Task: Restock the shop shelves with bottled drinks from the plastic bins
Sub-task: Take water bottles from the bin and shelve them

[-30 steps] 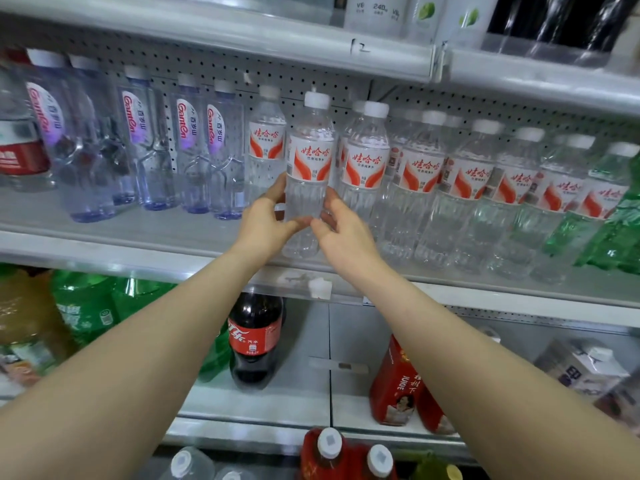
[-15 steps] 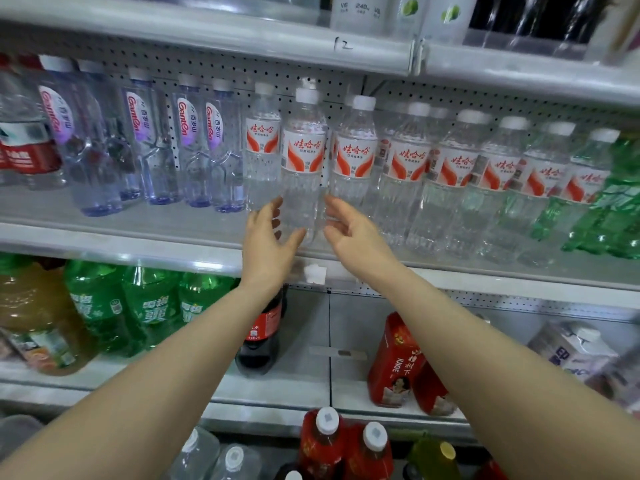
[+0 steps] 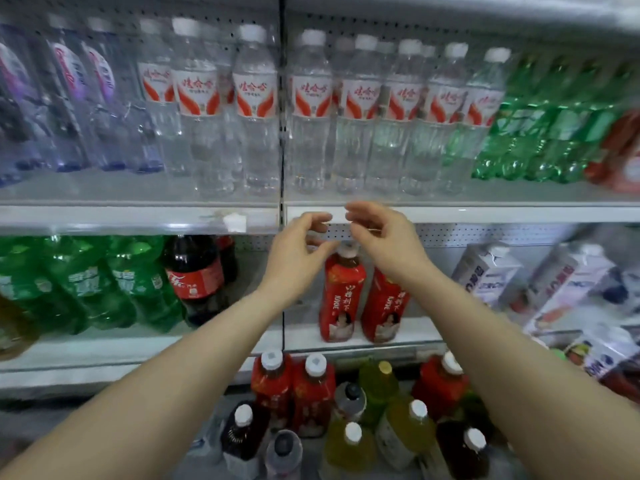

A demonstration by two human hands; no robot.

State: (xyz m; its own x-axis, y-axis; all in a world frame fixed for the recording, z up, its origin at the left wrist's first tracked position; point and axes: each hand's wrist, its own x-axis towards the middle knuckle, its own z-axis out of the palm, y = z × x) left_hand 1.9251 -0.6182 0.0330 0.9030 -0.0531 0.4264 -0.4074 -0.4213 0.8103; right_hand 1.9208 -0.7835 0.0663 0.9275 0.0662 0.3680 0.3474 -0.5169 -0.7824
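Both hands hang in the air just in front of the lip of the white metal shelf (image 3: 138,216), close together but not touching. The left hand (image 3: 298,258) and the right hand (image 3: 388,244) each show loosely curled fingers with a narrow gap to the thumb, and neither holds anything.

At twelve o'clock from the hands, the clear plastic water bottles with red-and-white labels (image 3: 254,109) stand upright in a row on that shelf, white caps up. At ten o'clock on the same shelf are blurred clear bottles with purple labels (image 3: 100,109), and at two o'clock are green plastic soda bottles (image 3: 540,133).

On the lower shelf (image 3: 104,348), just behind the hands, stand two tall red-wrapped juice bottles (image 3: 339,299). A dark cola bottle (image 3: 195,275) is at nine o'clock and tilted white drink cartons (image 3: 485,271) are at three o'clock.

At six o'clock, between the forearms, a cluster of capped bottles (image 3: 313,393), red, yellow and dark, stands upright. The container around them cannot be made out.
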